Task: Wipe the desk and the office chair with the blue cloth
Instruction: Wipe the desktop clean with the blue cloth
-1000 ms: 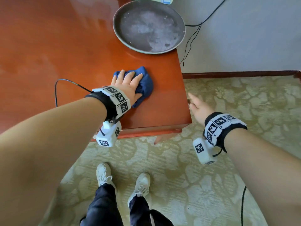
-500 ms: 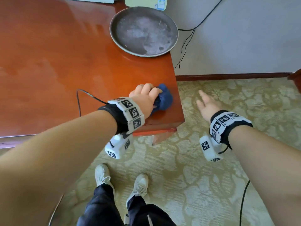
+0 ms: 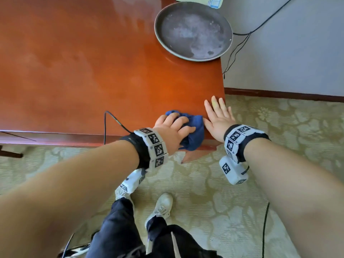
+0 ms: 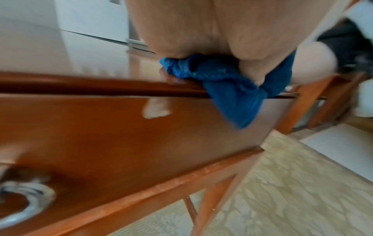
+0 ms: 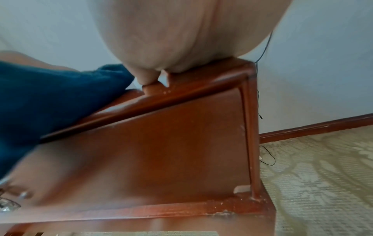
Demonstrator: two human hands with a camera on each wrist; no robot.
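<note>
The surface (image 3: 93, 67) is reddish-brown wood, varnished glossy enough to mirror light. Near its far right corner sits a round tray (image 3: 193, 30) of dull grey metal, blotchy and matt. The blue cloth (image 3: 193, 131) looks soft and nubbly. The carpet (image 3: 279, 138) below is ribbed, matt weave.

Bright daylight glares off the desk (image 3: 93, 62) (wrist views motion-blurred, edges warped).

The cloth (image 3: 193, 127) is bunched at the near right corner of the counter (image 3: 93, 71), hanging over its front edge, under the left hand (image 3: 173, 131). The right hand (image 3: 219, 118) is laid flat just right of it, on that corner. A round tray (image 3: 193, 30) is set at the far right corner, well apart from both.
</note>
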